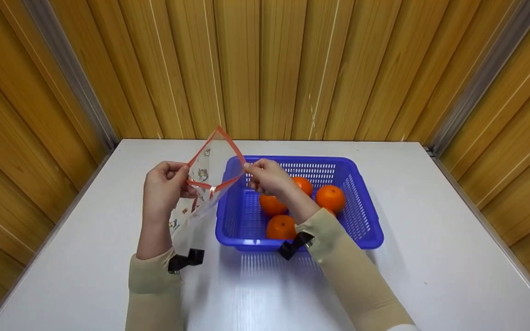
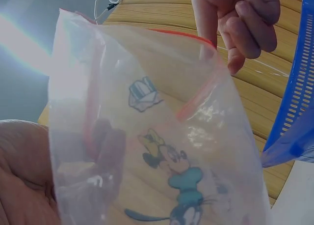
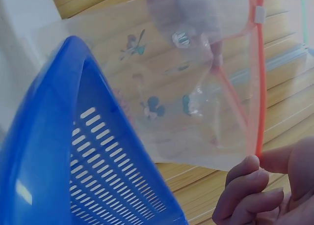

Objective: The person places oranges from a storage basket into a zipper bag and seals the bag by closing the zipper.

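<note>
A clear zip bag point(image 1: 210, 161) with a red rim and printed cartoon figures hangs between both hands, its mouth spread wide. My left hand point(image 1: 164, 188) pinches the left side of the rim. At the rim's right side, my right hand point(image 1: 269, 177) pinches it between thumb and finger, above the basket's left half. In the right wrist view a white slider point(image 3: 260, 14) sits on the red strip. Several oranges point(image 1: 331, 198) lie in the blue basket point(image 1: 371, 220), partly hidden by my right hand and forearm.
The basket stands on a white table point(image 1: 430, 257). Wood-patterned panels point(image 1: 274, 69) rise behind the table and on both sides. A black strap piece point(image 1: 296, 245) is on the right sleeve and another point(image 1: 186, 260) on the left.
</note>
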Tool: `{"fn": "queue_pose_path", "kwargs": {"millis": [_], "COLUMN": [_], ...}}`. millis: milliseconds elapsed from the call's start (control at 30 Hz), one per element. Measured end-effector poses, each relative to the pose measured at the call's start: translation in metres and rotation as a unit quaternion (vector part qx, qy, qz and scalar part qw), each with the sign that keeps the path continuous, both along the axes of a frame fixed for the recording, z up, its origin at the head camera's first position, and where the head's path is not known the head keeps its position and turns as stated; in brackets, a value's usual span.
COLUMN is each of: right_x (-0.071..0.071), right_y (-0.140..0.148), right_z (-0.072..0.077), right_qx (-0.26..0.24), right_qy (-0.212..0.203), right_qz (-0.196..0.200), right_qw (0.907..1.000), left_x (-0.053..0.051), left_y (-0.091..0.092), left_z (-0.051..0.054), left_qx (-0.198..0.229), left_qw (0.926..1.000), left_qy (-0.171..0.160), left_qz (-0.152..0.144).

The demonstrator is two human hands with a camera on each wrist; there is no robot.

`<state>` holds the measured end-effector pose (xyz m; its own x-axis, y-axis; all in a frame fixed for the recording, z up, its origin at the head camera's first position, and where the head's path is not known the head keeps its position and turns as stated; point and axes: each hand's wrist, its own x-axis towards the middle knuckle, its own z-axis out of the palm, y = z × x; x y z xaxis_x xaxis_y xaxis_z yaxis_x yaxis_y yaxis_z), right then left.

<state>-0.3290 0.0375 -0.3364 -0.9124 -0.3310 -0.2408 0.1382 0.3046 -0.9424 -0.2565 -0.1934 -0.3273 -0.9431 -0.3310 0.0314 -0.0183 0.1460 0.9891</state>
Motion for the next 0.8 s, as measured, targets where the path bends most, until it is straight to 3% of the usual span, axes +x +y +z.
{"fn": "queue_pose_path", "kwargs": {"millis": [200,500,800], "right_x": [0.020,0.045,0.055], "right_y": [0.022,0.058,0.057], "right_z": [0.002,-0.001,-0.011], "right_qx": [-0.001,0.101,0.227], "right_qy": [0.043,0.123,0.106], "right_qz": [0.002,0.019,0.052], "right_qw": [0.9991,0.9871,0.9667], "left_x": [-0.001,-0.002,-0.001], "left_y": [0.001,-0.001,0.000], "left_z": [-0.001,-0.002,-0.001], "left_qx": [-0.003,-0.011,-0.008], "left_qw": [1.0000,0.9999,0.9999], "left_qy": [-0.004,0.003,-0.001], "left_qz": [-0.005,-0.009,-0.015]}}
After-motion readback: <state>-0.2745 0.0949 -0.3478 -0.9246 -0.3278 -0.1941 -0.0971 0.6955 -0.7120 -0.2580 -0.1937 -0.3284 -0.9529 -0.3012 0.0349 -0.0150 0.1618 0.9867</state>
